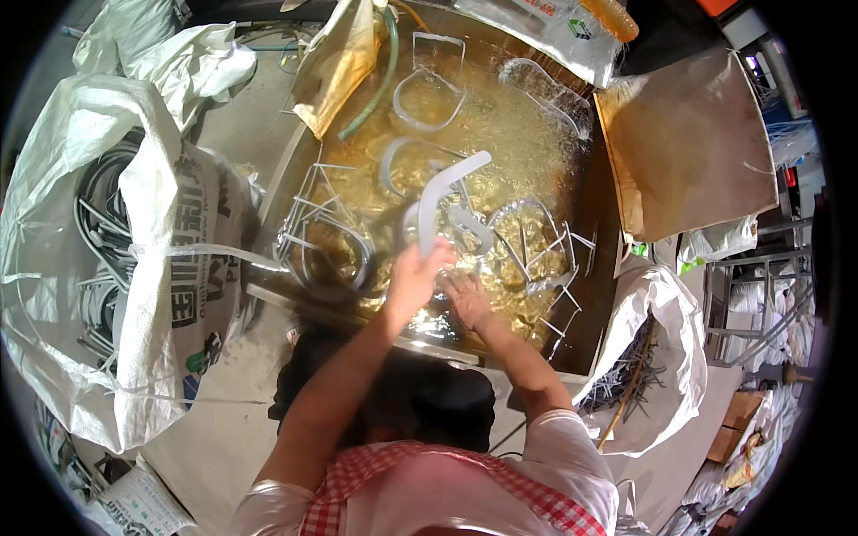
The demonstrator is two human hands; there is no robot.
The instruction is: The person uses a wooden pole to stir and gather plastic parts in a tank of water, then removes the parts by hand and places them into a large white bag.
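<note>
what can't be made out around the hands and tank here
In the head view:
Near end of pale curved piece: hidden by the left hand
What the right hand touches: blur and glare
Floor of the tank: under rippling water
Deeper contents of the left sack: behind its wall

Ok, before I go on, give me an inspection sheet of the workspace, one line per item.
Surface: rippling yellowish water in a tank; bottom hard to make out.
Job's things: pale bent strip raised above the water; clear loops and angular frames lie in the tank.
Clutter: left white sack with grey tube-like pieces; right white sack with dark strips.
Grips: left grip closed on the strip's near end; right grip at the water, hold unclear.
Cables: none certain; green hose reaches into the tank.
Surroundings: grey floor; brown panel at the tank's right; metal rack beyond.
</note>
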